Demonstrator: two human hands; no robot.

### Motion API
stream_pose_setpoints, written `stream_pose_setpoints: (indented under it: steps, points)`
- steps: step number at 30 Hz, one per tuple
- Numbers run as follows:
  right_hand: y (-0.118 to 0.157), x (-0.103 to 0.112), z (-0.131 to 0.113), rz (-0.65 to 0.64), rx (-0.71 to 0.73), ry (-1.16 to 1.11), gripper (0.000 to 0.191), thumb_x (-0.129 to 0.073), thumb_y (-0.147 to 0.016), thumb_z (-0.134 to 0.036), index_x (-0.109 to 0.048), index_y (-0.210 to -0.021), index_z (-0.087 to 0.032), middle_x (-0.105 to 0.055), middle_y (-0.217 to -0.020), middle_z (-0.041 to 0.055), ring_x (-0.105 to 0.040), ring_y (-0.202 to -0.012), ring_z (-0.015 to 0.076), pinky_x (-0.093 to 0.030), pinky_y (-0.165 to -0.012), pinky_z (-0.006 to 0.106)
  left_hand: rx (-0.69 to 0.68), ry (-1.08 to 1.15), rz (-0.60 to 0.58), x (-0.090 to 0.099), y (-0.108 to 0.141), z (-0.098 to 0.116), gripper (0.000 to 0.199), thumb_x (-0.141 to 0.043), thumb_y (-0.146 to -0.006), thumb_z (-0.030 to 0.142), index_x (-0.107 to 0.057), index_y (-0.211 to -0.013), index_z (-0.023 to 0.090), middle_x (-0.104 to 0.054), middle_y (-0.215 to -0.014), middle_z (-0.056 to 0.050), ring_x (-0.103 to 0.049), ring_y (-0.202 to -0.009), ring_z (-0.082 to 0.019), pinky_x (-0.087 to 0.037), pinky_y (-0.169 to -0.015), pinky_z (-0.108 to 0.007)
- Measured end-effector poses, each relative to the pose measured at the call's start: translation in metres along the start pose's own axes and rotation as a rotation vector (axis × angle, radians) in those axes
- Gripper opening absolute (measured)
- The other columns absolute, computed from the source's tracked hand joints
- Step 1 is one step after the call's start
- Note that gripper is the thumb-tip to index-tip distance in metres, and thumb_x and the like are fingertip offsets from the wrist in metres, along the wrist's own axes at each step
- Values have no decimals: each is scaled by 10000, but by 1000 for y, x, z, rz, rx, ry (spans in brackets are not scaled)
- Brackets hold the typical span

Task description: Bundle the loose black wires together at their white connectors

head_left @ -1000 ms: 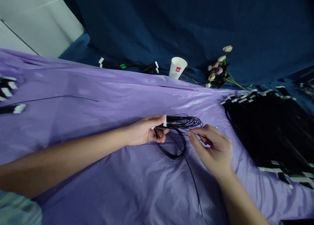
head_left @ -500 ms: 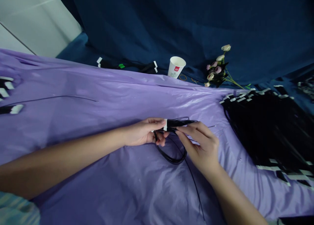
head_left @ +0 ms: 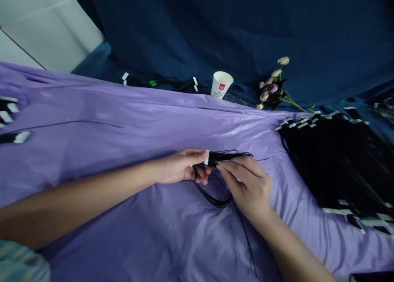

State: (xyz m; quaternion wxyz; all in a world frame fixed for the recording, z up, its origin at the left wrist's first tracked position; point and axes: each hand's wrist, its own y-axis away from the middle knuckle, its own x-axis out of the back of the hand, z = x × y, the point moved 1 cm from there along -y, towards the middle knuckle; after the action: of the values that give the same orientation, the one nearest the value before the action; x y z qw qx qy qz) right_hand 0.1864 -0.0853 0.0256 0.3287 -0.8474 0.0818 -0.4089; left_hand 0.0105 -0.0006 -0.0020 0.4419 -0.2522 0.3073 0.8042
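My left hand (head_left: pixel 187 165) is closed round a bundle of thin black cables (head_left: pixel 229 155), its thumb pressed on the white connector (head_left: pixel 207 157) at the bundle's end. On the right, my right hand (head_left: pixel 249 181) pinches some of the strands just beside that connector; its fingertips partly hide what they grip. A loop of black cable (head_left: pixel 217 203) hangs below both hands. One loose strand (head_left: pixel 248 241) trails down toward the front over the purple cloth (head_left: pixel 147 228).
A large pile of black cables (head_left: pixel 341 163) with white ends lies at the right. Farther back stand a paper cup (head_left: pixel 221 85) and artificial flowers (head_left: pixel 271 87). More cables (head_left: pixel 10 137) lie at the left edge, and others (head_left: pixel 163 82) behind the cloth's ridge.
My right hand has shifted slightly left, its fingertips closer to the white connector. My left hand keeps its hold in nearly the same place.
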Motion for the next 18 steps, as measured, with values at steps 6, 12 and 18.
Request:
stream_pose_setpoints:
  steps: [6,12,18]
  points:
    - [-3,2,2,4,-15,-22,155,-664,-851,-118,-688,-971,-213,-669,-872,42,-635,-780,162,-527,-702,309,-9,18,-16,0,1,-1,271,-676,-847,377,-621,-891,116,-633,-769,-36,-652,-612,-149,-492,-579,-264]
    - [-1,17,17,279,-334,-64,235,-670,-844,-243,-630,-1073,-204,-602,-756,-3,-575,-646,134,-497,-658,285,-33,154,112,2,0,1,278,-658,-861,390,-606,-971,140,-649,-789,-42,-608,-550,-114,-457,-530,-229]
    - [4,20,36,-59,-645,-220,273,-494,-939,-336,-607,-1121,-166,-538,-593,-38,-484,-480,100,-382,-469,208,-38,303,158,4,0,4,224,-599,-907,322,-639,-991,118,-665,-829,-84,-580,-562,-105,-467,-551,-243]
